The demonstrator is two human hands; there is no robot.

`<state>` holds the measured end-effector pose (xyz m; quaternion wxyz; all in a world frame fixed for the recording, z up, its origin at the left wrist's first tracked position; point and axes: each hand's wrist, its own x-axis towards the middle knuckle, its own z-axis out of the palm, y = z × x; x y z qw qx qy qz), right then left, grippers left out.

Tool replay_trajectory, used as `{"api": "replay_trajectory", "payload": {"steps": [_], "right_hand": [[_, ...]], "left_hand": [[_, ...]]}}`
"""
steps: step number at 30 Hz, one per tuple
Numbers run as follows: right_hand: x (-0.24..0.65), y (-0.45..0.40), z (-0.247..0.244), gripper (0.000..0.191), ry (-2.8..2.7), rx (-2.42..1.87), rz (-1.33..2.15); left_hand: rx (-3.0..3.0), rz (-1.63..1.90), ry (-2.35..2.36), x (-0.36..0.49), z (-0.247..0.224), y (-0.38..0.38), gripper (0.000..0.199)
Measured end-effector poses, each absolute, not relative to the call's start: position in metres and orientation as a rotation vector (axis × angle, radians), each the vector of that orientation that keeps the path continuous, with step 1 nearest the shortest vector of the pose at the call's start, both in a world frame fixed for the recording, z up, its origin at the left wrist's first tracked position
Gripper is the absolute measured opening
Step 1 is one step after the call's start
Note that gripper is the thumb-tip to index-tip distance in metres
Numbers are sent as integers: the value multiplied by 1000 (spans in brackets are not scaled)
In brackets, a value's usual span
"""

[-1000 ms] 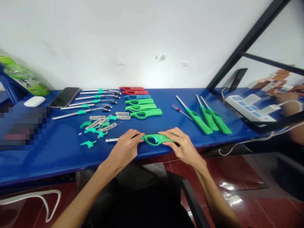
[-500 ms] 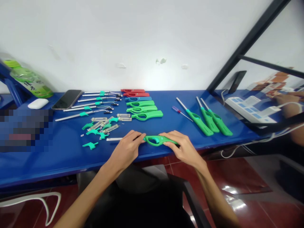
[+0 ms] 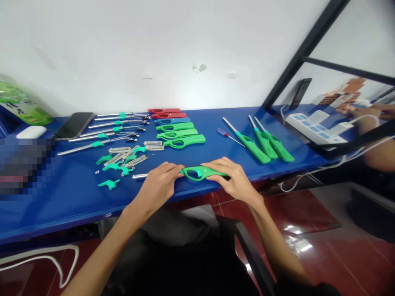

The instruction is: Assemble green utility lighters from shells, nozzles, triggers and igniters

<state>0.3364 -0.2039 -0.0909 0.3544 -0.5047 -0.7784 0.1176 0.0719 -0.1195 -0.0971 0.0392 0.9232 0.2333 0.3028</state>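
A green lighter (image 3: 195, 173) with a teal trigger lies level across both hands near the table's front edge. My left hand (image 3: 160, 183) is closed round its neck, and the metal tube sticks out to the left. Round the rear of the handle is my right hand (image 3: 233, 179), thumb below and fingers above. Left of the hands lie loose teal triggers (image 3: 108, 183) and clear fuel tanks (image 3: 136, 161). Behind them are metal tubes with wires (image 3: 98, 144). Green handle shells (image 3: 185, 141), a blue one and red ones (image 3: 165, 110) form a column.
Three green lighters (image 3: 253, 149) and a screwdriver (image 3: 230, 136) lie to the right on the blue table (image 3: 70, 205). A phone (image 3: 74, 125), white case (image 3: 31, 132) and bottle (image 3: 24, 105) stand left. At right are a power strip (image 3: 314, 129), black frame and another person's arm.
The view has shifted slightly, so the table items appear lower left or higher. My left hand's fingers lie flatter over the lighter's neck; both hands still hold it.
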Motion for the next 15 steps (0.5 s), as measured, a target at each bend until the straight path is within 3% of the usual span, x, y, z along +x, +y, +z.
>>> {"api": "replay_trajectory", "payload": {"steps": [8, 11, 15], "right_hand": [[333, -206, -86, 32, -1897, -1340, 403], [332, -205, -86, 33, -1925, -1346, 400], [334, -205, -88, 36, -1996, -1345, 326]], "left_hand": [[3251, 587, 959, 71, -80, -129, 33], [3216, 588, 908, 71, -77, -127, 25], [3033, 658, 792, 72, -81, -120, 29]]}}
